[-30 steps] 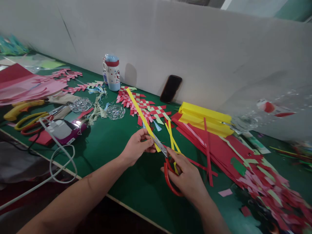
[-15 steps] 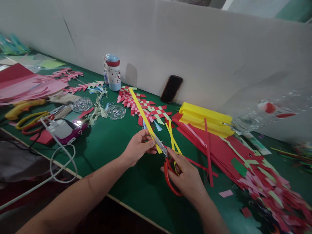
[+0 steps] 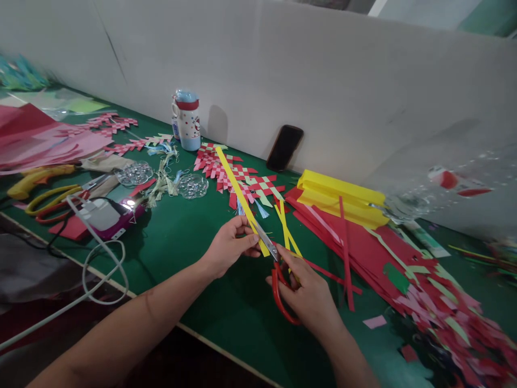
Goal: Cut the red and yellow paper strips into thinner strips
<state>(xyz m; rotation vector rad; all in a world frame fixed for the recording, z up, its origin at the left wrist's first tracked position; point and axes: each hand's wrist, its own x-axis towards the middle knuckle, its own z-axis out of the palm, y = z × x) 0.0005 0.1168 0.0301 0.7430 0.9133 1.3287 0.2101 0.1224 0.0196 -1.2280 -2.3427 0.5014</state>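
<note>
My left hand (image 3: 235,242) pinches a long yellow paper strip (image 3: 234,182) close to its lower end; the strip slants away toward the back. In my right hand (image 3: 305,281) is a pair of red-handled scissors (image 3: 278,291), blades pointing up and left along the strip's right edge, near my left fingertips. A thin sliver of yellow sticks out beside the blades. Two more yellow strips (image 3: 286,229) lie crossed on the green table just beyond my right hand. Behind the held strip lie red, pink and pale green woven paper pieces (image 3: 250,178) with blue tassels.
Red paper sheets (image 3: 323,221) and folded yellow paper (image 3: 343,196) lie to the right, beside a clear plastic bottle (image 3: 420,199) and a scrap heap (image 3: 456,328). A phone (image 3: 285,147) leans on the wall near a flask (image 3: 188,121). Left are a glue gun (image 3: 40,180) and white cable (image 3: 86,264).
The scissor blades have shifted slightly along the strip's edge, and a thin yellow sliver now shows by them. Both hands stay nearly in place.
</note>
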